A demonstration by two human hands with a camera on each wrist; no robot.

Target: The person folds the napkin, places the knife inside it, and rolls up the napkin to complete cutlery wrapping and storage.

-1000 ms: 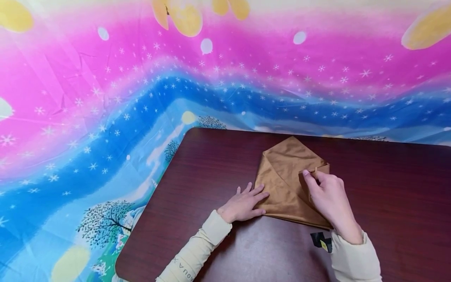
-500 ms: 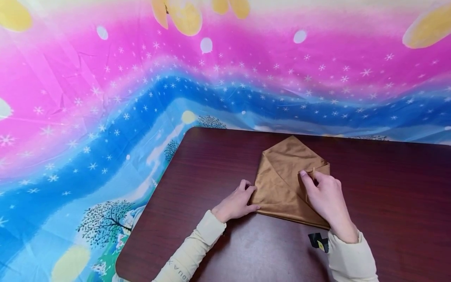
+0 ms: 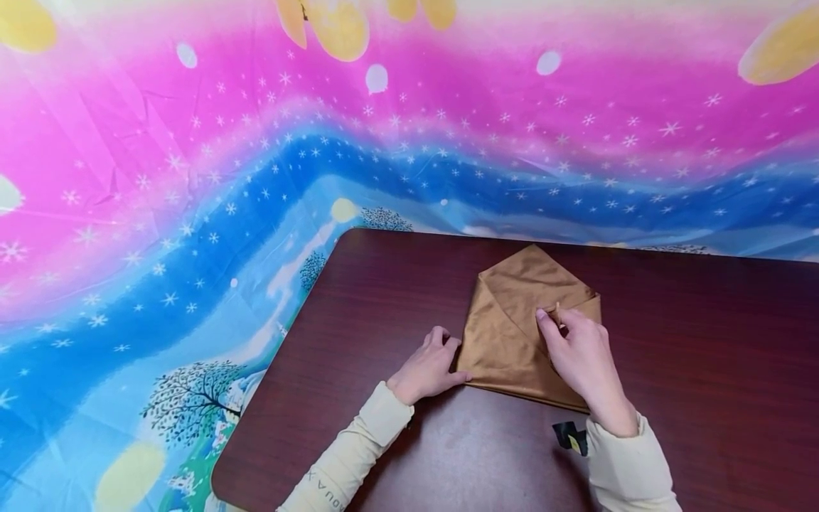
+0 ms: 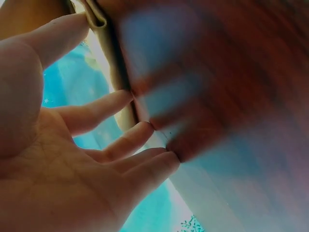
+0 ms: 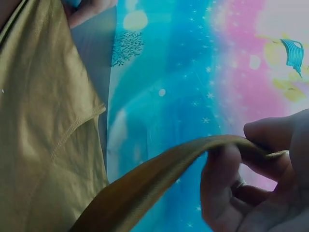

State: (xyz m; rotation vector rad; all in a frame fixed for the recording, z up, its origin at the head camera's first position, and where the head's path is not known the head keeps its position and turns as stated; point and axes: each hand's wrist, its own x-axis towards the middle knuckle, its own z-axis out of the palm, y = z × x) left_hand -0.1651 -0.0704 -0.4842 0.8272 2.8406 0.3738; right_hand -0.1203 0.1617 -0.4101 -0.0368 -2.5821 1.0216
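A golden-brown cloth [image 3: 505, 341], folded with a pointed top, lies on the dark red table. The right hand [image 3: 585, 359] pinches a raised flap of it near its right side; in the right wrist view the lifted flap [image 5: 159, 179] runs between thumb and fingers of that hand [image 5: 260, 179]. At the cloth's lower left edge is the left hand [image 3: 427, 366], its fingers bent lightly and spread. The left wrist view shows the hand [image 4: 91, 154] with its thumb and a finger against the cloth's edge [image 4: 118, 72] and other fingertips on the table.
A dark red table [image 3: 301, 341] with rounded corners carries the cloth. Behind and left of it hangs a pink and blue printed sheet [image 3: 224, 142]. A small black and yellow piece [image 3: 569, 437] shows beside the right sleeve.
The left hand has drawn back from lying spread on the cloth to its edge. The right hand, still pinching the flap, has shifted slightly left.
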